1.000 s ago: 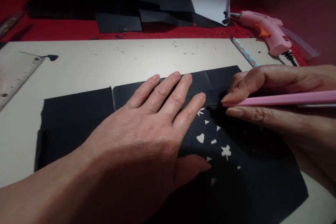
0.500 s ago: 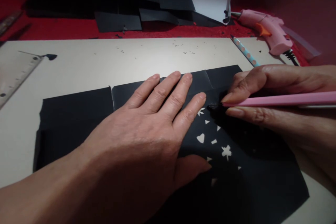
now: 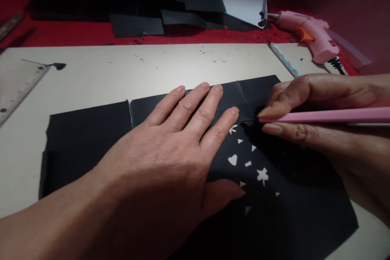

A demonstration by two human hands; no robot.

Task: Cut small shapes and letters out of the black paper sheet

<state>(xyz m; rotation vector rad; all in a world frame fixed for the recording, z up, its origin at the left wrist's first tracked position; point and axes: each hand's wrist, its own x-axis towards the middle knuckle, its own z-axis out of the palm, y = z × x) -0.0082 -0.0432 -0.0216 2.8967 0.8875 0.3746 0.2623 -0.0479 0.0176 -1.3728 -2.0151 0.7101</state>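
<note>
My left hand (image 3: 179, 142) lies flat on black card (image 3: 85, 142), fingers spread and pressing nothing but the sheet. In my right hand (image 3: 304, 101) a slim pink craft knife (image 3: 329, 115) is pinched between thumb and fingers. Its dark tip meets the card just right of my left index fingertip. Small cut-out shapes show pale in the card, among them a heart (image 3: 232, 160), a star-like flower (image 3: 262, 176) and several little triangles. Shadow from my right hand darkens the card around the tip. Creases cross the card's far strip.
Under the card is a cream board (image 3: 91, 73) sprinkled with tiny black scraps. A clear ruler (image 3: 21, 81) lies at left. Behind, on red cloth (image 3: 76, 36), are black paper pieces (image 3: 137, 24). A pink glue gun (image 3: 307, 32) and a dotted blue pencil (image 3: 284, 60) lie at right.
Almost nothing differs. The knife tip and my right hand have shifted only very slightly; my left hand stays in place on the card.
</note>
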